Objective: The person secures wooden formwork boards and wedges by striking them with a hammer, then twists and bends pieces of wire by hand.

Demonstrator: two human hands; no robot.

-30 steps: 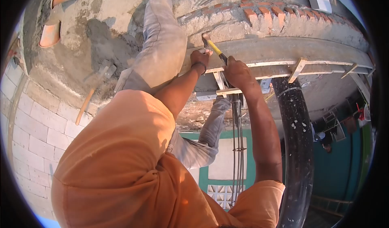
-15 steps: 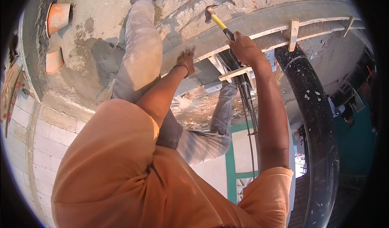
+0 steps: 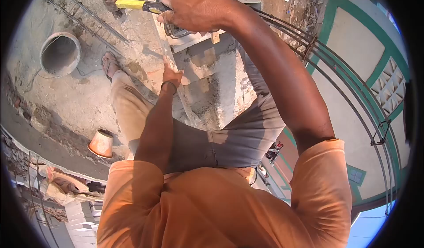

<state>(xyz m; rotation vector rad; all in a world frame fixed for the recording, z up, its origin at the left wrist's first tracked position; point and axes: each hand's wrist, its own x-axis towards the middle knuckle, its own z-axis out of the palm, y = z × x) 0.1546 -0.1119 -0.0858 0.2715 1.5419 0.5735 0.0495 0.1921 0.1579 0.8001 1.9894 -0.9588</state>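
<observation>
My right hand [image 3: 187, 10] is closed around the dark grip of a claw hammer [image 3: 130, 4]. The hammer has a yellow-and-black handle, and its metal head points left, raised above the ground. Below it, my left hand [image 3: 171, 77] rests at the edge of a long narrow wooden board [image 3: 187, 109]. Its fingers appear to curl over that edge, with the thumb out to the right. Whether a nail is under the left fingers is too small to make out.
A round bucket [image 3: 62, 56] stands at left, and a smaller orange-and-white pot [image 3: 101, 143] sits lower down. Steel rods [image 3: 86, 20] lie on the dusty ground. Tied rebar [image 3: 340, 71] runs along the right, before a green-trimmed wall [image 3: 353, 40]. My sandalled foot [image 3: 110, 65] is beside the board.
The head view has turned strongly, so everything appears rotated. My right hand still grips the hammer, now pointing left. My left hand stays at the board, fingers less spread.
</observation>
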